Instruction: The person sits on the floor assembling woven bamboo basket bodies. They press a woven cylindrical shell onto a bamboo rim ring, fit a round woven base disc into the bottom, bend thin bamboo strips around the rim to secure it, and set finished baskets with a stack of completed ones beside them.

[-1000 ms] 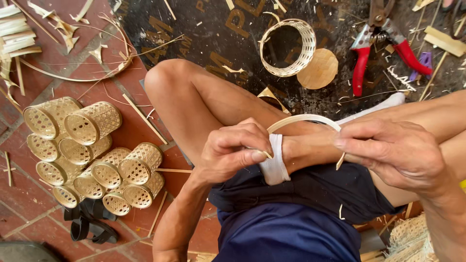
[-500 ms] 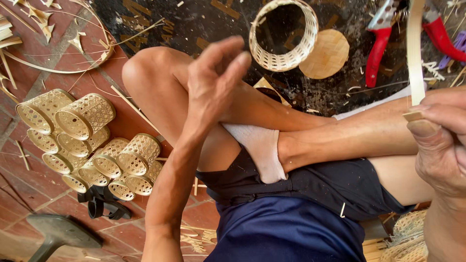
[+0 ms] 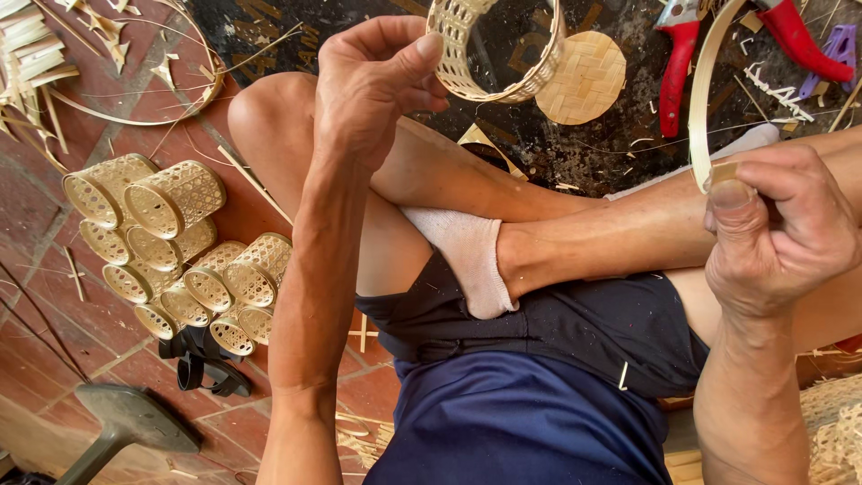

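Openwork woven bamboo ring (image 3: pixel 496 49), pale tan

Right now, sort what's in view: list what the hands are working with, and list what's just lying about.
In hand:
- woven ring, held up by the left hand
- bamboo strip, pinched by the right hand

Lying about:
- round woven disc on the floor
- red-handled cutters
- pile of finished woven cylinders
- black sandals
- hammer

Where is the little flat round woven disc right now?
In the head view, the round woven disc lies on the dark mat at the top, just right of the open woven ring held up by the left hand, left of the red-handled pliers.
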`<act>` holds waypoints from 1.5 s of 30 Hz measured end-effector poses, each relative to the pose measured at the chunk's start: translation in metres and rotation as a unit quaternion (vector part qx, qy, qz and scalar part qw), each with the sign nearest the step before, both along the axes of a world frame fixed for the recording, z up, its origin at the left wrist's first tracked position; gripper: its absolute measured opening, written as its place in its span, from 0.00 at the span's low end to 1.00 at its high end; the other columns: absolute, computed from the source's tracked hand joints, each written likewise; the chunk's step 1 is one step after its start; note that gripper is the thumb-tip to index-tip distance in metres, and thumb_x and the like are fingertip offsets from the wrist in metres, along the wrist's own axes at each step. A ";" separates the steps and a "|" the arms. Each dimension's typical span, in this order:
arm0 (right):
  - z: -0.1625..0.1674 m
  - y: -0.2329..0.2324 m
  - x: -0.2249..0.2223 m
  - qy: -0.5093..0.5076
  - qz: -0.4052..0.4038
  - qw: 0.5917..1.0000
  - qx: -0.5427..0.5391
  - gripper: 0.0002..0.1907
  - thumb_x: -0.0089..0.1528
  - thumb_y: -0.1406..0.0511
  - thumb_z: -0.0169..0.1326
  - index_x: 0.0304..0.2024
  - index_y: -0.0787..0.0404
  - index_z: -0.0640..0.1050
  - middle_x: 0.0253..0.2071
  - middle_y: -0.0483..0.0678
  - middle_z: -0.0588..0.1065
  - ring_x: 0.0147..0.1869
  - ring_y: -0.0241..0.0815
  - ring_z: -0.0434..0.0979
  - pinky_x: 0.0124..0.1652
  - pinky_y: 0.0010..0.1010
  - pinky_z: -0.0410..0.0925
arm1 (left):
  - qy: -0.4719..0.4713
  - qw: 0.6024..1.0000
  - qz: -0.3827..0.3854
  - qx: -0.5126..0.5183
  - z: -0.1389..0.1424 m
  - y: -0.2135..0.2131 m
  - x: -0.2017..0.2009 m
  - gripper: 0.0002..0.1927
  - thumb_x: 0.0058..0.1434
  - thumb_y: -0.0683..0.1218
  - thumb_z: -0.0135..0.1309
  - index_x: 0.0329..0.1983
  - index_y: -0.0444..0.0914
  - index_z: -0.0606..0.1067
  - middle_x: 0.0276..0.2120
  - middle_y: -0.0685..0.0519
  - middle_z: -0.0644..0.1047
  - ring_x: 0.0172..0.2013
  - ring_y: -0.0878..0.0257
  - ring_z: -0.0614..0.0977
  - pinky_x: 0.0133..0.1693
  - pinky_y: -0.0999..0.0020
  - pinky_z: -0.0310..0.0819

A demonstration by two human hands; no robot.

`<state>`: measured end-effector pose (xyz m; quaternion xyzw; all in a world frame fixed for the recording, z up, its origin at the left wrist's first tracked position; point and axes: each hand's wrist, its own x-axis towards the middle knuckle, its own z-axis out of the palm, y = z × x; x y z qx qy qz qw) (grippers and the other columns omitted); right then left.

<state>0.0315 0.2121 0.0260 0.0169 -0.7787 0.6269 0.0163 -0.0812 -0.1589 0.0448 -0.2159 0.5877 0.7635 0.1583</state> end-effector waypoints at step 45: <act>0.034 -0.137 -0.140 0.389 0.416 0.740 0.358 0.04 0.58 0.70 0.61 0.36 0.61 0.80 0.36 0.46 0.72 0.34 0.41 0.74 0.35 0.33 0.68 | 0.554 0.580 -0.332 -0.496 0.006 -0.019 0.031 0.20 0.65 0.47 0.51 0.57 0.31 0.74 0.45 0.50 0.74 0.52 0.55 0.75 0.54 0.54 0.66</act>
